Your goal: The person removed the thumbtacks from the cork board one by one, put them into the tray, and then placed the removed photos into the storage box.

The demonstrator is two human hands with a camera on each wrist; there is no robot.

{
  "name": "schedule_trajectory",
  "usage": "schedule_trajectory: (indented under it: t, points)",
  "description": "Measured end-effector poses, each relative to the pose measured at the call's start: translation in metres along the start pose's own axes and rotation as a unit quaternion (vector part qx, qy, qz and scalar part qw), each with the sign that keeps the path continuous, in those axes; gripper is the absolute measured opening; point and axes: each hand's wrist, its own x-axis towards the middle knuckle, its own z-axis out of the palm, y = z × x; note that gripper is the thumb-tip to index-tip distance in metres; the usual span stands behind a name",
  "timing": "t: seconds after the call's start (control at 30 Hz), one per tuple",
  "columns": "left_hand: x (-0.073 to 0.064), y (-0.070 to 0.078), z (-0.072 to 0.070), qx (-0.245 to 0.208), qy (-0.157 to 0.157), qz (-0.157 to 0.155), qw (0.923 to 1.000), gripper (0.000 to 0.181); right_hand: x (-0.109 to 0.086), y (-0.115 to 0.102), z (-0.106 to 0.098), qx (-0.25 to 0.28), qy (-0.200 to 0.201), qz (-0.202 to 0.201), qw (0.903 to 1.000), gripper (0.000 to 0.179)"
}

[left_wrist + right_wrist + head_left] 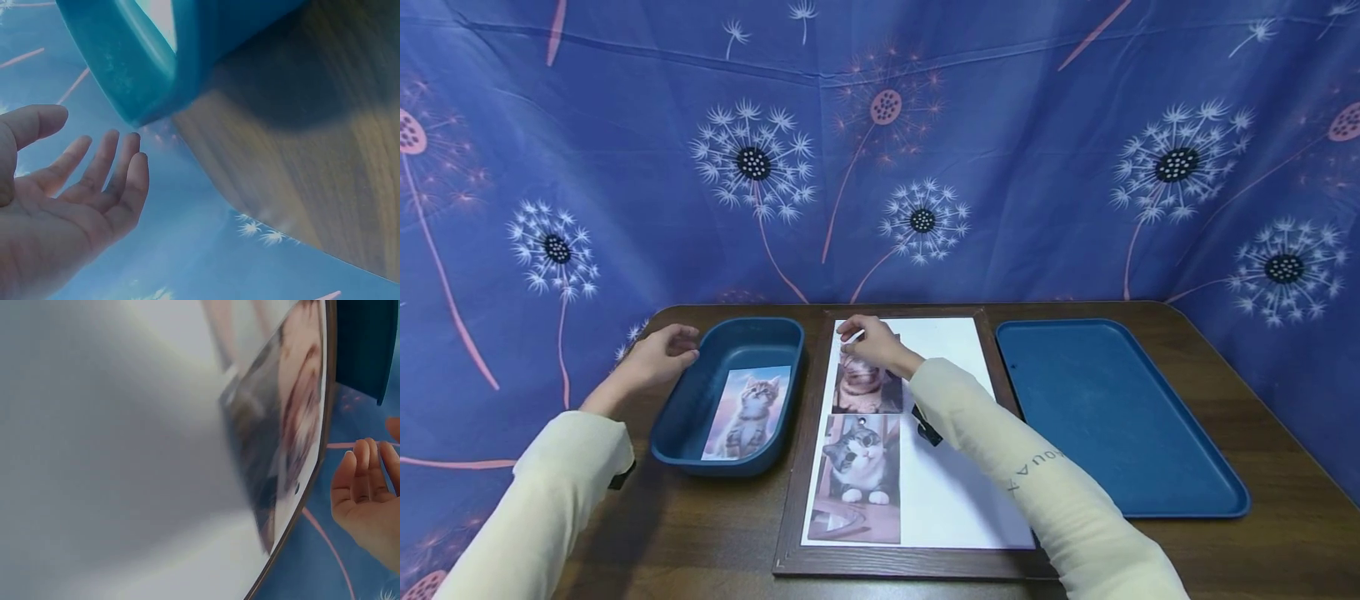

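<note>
Currently: right hand (874, 340) hovering by upper photo (868, 396), left hand (662, 354) beside bin (722, 468)

Left wrist view is showing the palm that head view is hiding: fingers relaxed and parted, holding nothing. Right wrist view is showing right-hand fingers loosely bent, also gripping nothing. Only head view is showing the whole tray (1097, 400), lying right of the board (951, 354).

Bin, board and tray are sitting on a brown table (685, 542), with a blue dandelion curtain (1022, 100) hanging behind. Kitten photo (748, 417) is lying inside the bin. Right sleeve (1052, 475) is crossing the board, covering part of it and the tray's near-left corner. Right hand is blocking the top of upper photo in head view.

Upper photo is lying on the board's left side, showing a striped cat; lower photo (857, 467) is lying just below it, showing a grey-and-white cat, upright.
</note>
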Motion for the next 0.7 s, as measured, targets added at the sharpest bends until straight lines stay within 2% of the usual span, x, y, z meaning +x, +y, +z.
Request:
schedule_trajectory:
  t: [0.37, 0.53, 0.7]
  points:
    - [0.006, 0.018, 0.012, 0.023, 0.024, 0.015, 0.9993, 0.042, -0.001, 0.018, -0.011, -0.029, -0.016, -0.009, 0.9994, 0.034]
    - [0.009, 0.028, 0.019, 0.024, 0.037, 0.040, 0.9982, 0.040, -0.003, 0.022, -0.017, -0.046, -0.033, -0.010, 0.9983, 0.031]
    - [0.011, 0.037, 0.024, 0.022, 0.029, 0.049, 0.9982, 0.041, -0.005, 0.025, -0.023, -0.064, -0.042, -0.004, 0.9971, 0.031]
